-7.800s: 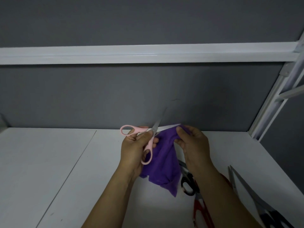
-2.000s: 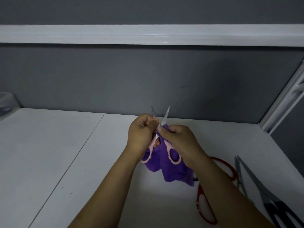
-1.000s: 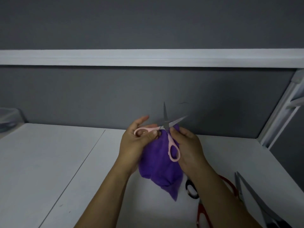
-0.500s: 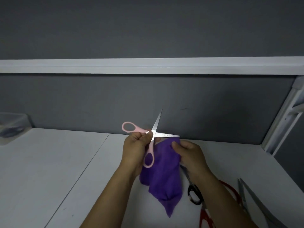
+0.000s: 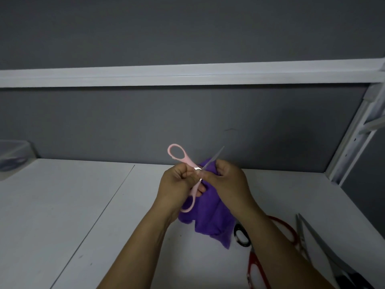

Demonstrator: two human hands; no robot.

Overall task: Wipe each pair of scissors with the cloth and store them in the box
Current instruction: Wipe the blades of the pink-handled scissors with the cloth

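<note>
The pink-handled scissors [image 5: 180,155] are held spread apart above the white table [image 5: 62,205]. My left hand [image 5: 177,184] grips them near the pivot, one handle loop pointing up-left, the other hanging below my palm. My right hand [image 5: 229,182] holds the purple cloth [image 5: 210,217] and pinches it around one blade close to the pivot. That blade's tip sticks out up-right. The cloth hangs down under both hands. The clear box [image 5: 12,155] sits at the far left edge.
Red-handled scissors [image 5: 256,268] and a black-handled pair [image 5: 241,236] lie on the table at the lower right, partly under my right forearm. Large grey-bladed scissors [image 5: 318,247] lie at the right edge. A grey wall and white shelf rail [image 5: 187,75] stand behind.
The scissors have tilted, so the upper handle loop now stands higher. My right hand with the cloth has slid along the blade toward the pivot and meets my left hand.
</note>
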